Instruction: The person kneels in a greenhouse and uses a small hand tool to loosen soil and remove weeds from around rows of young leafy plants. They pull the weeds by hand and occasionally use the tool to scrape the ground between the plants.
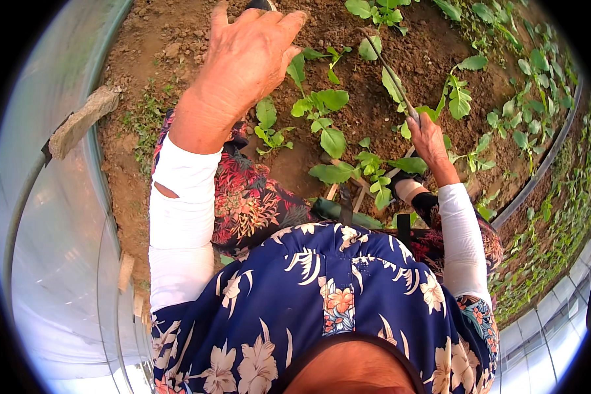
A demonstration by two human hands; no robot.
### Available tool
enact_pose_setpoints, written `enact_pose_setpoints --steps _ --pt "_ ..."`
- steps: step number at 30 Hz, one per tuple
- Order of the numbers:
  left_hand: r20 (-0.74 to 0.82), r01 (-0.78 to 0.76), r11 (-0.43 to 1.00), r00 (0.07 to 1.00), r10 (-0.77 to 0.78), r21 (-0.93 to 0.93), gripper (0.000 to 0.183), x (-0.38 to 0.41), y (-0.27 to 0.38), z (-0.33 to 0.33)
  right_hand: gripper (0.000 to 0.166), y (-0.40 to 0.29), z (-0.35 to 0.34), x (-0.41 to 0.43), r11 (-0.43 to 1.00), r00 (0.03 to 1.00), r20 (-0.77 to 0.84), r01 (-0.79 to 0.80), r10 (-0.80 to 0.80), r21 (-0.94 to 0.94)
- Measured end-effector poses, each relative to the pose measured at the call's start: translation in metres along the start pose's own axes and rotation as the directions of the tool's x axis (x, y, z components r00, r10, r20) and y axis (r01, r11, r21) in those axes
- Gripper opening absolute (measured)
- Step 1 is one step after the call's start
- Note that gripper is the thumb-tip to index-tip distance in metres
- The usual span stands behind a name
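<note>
My left hand (248,69) hovers palm down over the soil at the top, fingers apart. I see nothing held in it, though its palm side is hidden. A dark shoe tip (262,4) shows just beyond its fingers. In my right hand (427,135) is the handle of a thin-shafted hand tool (391,71), probably a small hoe. Its far end meets the brown soil (344,37) near a leafy seedling (386,15). Between my hands grow several young leafy green plants (322,103), with a pale-edged leaf (391,86) right beside the tool's shaft.
Clear plastic sheeting (49,162) on a curved pipe (19,212) rises at the left, with a rough block (83,120) on it. A dark hose or pipe (541,167) borders the bed at the right, with denser greenery beyond. A low seat (347,207) is partly visible under me.
</note>
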State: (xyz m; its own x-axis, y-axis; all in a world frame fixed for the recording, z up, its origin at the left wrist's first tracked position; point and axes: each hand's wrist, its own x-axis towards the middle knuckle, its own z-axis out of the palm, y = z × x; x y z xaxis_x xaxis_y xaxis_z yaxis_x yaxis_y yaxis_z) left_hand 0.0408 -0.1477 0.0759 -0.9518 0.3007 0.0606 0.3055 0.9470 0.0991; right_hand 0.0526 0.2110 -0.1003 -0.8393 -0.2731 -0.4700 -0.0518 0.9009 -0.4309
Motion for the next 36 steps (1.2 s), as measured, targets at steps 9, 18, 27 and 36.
enact_pose_setpoints --steps 9,18,27,36 --pt "0.180 0.261 0.909 0.961 -0.212 -0.325 0.034 -0.017 -0.042 0.097 0.031 0.039 0.011 -0.076 0.979 0.988 0.121 -0.067 0.091 -0.191" --pt "0.508 0.717 0.542 0.695 -0.509 -0.438 0.031 0.010 -0.009 0.217 0.027 0.103 0.015 -0.063 0.955 0.969 0.247 0.067 0.007 -0.290" --pt "0.541 0.517 0.852 0.741 -0.398 -0.081 0.052 0.034 -0.020 0.290 0.027 0.111 0.027 -0.025 0.937 0.959 0.280 0.130 -0.036 -0.324" --pt "0.420 0.227 0.964 0.868 -0.264 0.137 0.026 0.036 -0.025 0.305 0.045 -0.070 0.118 0.130 0.929 0.999 0.041 -0.014 -0.001 0.369"
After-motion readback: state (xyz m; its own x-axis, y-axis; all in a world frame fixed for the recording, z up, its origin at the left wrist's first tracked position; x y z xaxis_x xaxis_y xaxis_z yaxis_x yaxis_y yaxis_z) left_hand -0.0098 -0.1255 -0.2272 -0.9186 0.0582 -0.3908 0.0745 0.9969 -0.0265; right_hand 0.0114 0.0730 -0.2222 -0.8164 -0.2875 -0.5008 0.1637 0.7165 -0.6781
